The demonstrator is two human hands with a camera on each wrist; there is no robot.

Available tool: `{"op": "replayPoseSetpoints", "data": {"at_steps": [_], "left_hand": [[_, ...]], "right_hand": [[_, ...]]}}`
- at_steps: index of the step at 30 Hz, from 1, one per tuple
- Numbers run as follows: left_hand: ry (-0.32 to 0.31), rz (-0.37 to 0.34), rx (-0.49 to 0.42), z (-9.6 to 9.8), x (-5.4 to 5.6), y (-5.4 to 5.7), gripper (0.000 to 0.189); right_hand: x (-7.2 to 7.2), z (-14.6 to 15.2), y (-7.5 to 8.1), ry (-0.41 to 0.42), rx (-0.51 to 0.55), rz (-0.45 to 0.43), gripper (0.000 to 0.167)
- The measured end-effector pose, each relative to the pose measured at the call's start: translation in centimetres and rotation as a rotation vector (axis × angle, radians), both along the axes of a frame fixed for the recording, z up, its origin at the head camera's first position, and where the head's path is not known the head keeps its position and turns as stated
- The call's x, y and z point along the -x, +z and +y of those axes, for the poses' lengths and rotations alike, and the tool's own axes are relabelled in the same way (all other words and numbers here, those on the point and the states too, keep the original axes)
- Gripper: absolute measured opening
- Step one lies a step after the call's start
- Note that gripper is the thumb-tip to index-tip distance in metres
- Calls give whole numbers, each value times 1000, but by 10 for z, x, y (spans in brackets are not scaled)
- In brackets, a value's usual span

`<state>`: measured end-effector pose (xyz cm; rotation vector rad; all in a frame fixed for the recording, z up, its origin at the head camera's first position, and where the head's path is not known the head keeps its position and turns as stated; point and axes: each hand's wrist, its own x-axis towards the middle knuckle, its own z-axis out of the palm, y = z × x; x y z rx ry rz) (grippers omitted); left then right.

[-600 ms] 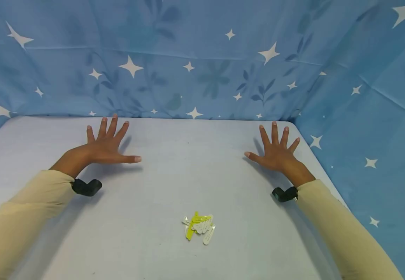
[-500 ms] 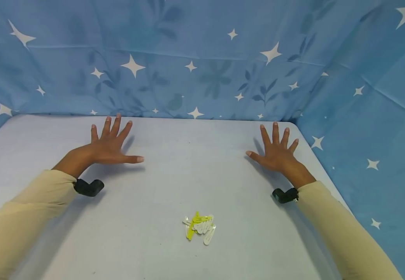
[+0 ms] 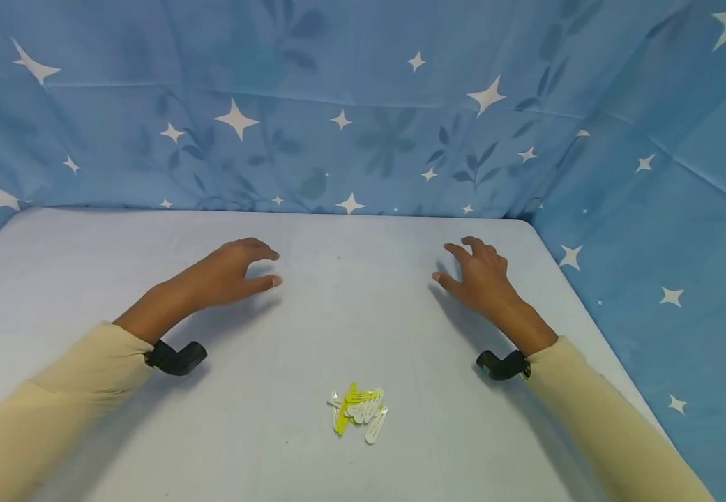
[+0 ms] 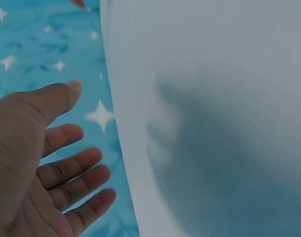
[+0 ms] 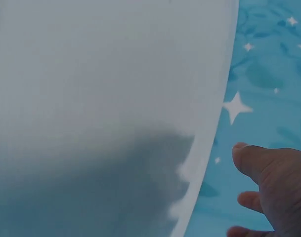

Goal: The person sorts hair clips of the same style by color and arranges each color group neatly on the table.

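Observation:
A small pile of yellow and white snap hair clips point(image 3: 358, 411) lies on the white table near its front middle in the head view. Over the left part of the table hovers my left hand point(image 3: 224, 272), its fingers relaxed and slightly bent, holding nothing. Across from it my right hand point(image 3: 480, 277) hangs above the right side, fingers loosely bent and nothing in it. Both hands are well beyond the clips. The left wrist view shows the left palm and spread fingers point(image 4: 76, 173); the right wrist view shows only the right thumb and some fingertips point(image 5: 246, 200).
The white table point(image 3: 363, 300) ends at the back and right against a blue curtain point(image 3: 312, 139) with white stars. A black wrist camera point(image 3: 177, 358) is strapped to the left wrist and another black wrist camera point(image 3: 502, 364) to the right.
Both hands had fingers spread wide and now have them relaxed and bent. The left hand has moved right and turned; the right has drawn slightly back toward me. The clips have stayed put.

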<state>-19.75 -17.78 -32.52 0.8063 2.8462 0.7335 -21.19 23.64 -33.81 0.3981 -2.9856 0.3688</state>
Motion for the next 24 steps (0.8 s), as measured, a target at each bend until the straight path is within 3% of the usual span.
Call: {"op": "replayPoseSetpoints", "data": {"at_steps": [6, 14, 19, 24], "left_hand": [[-97, 16, -187, 32, -24, -4, 36], [-244, -75, -286, 66, -60, -9, 37], [-251, -179, -303, 77, -75, -10, 33], [-255, -261, -312, 85, -86, -14, 34]], "right_hand": [[-16, -24, 3, 112, 151, -21, 39], [-44, -48, 1, 238, 218, -22, 30], [-58, -57, -2, 380, 264, -51, 22], [-70, -63, -4, 496, 333, -149, 18]]}}
